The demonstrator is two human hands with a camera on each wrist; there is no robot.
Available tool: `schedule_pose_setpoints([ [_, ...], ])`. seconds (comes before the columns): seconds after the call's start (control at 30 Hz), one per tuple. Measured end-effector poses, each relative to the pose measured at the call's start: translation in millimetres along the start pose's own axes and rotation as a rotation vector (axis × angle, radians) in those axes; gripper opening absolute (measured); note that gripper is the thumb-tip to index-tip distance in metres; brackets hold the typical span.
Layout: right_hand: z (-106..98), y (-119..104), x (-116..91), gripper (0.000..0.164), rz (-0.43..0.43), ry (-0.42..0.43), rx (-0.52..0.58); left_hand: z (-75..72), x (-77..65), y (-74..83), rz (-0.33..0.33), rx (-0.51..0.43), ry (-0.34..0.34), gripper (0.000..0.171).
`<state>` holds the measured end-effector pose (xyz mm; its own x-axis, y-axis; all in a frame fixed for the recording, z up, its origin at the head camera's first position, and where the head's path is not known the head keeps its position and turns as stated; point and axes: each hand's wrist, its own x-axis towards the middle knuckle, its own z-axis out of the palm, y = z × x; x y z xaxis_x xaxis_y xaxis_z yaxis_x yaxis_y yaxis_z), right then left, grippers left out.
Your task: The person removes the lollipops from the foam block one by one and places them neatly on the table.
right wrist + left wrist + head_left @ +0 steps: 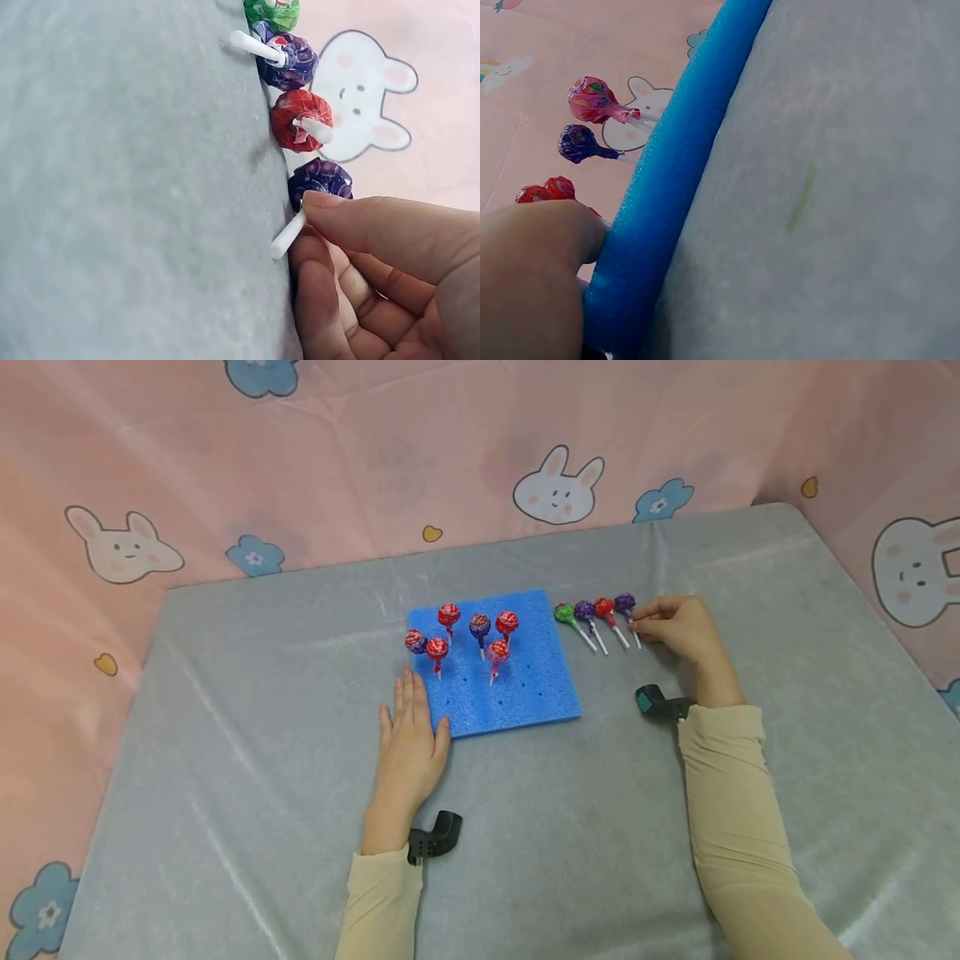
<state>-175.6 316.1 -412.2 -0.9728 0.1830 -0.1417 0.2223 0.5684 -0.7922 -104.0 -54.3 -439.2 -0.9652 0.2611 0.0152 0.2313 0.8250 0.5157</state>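
Observation:
My right hand (678, 622) pinches the white stick of a purple lollipop (321, 180) between thumb and fingertips, close over the grey table. That lollipop is the rightmost in a row with a red lollipop (301, 120), another purple lollipop (292, 66) and a green lollipop (271, 13). Straight fingers of my left hand (408, 747) lie along the left edge of a blue foam board (517, 710), the thumb at its near left corner. Several wrapped lollipops stand in the board by their sticks, among them a pink one (592, 100) and a dark blue one (577, 143).
Small holes dot the near and right parts of the board. The grey cloth-covered table (262, 735) spreads around it. A pink curtain (360, 468) with rabbits and flowers hangs behind. Each wrist wears a black camera mount, such as the right one (663, 702).

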Motion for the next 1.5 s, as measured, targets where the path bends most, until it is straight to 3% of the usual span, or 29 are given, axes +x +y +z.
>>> schedule_pose_setpoints([
  [0.23,-3.1,4.7,-0.9,0.032,-0.004,0.015,0.125,-0.5,-0.1,-0.4,0.000,0.005,-0.005,0.066],
  [0.5,-7.7,-5.1,-7.9,0.005,0.052,0.113,0.290,-0.9,0.6,-0.4,-0.001,0.007,-0.013,0.066],
  [0.63,-6.7,-18.6,-11.2,0.004,-0.017,0.149,0.437,-0.5,0.8,-0.7,-0.005,0.005,-0.016,0.066],
  [0.77,-5.9,-34.1,-15.7,0.004,-0.074,0.119,0.567,-0.3,1.1,-0.9,-0.006,0.006,-0.017,0.066],
  [0.97,4.1,-59.0,-25.3,0.009,-0.105,0.032,0.542,-0.4,1.5,-0.8,-0.006,0.005,-0.016,0.067],
  [1.13,18.7,-72.4,-28.1,0.007,-0.208,-0.062,0.549,-0.3,1.7,-1.0,-0.012,0.008,-0.017,0.067],
  [1.5,44.1,-78.7,-31.3,0.013,-0.283,-0.183,0.488,0.5,1.0,-1.8,-0.003,0.016,-0.012,0.066],
])
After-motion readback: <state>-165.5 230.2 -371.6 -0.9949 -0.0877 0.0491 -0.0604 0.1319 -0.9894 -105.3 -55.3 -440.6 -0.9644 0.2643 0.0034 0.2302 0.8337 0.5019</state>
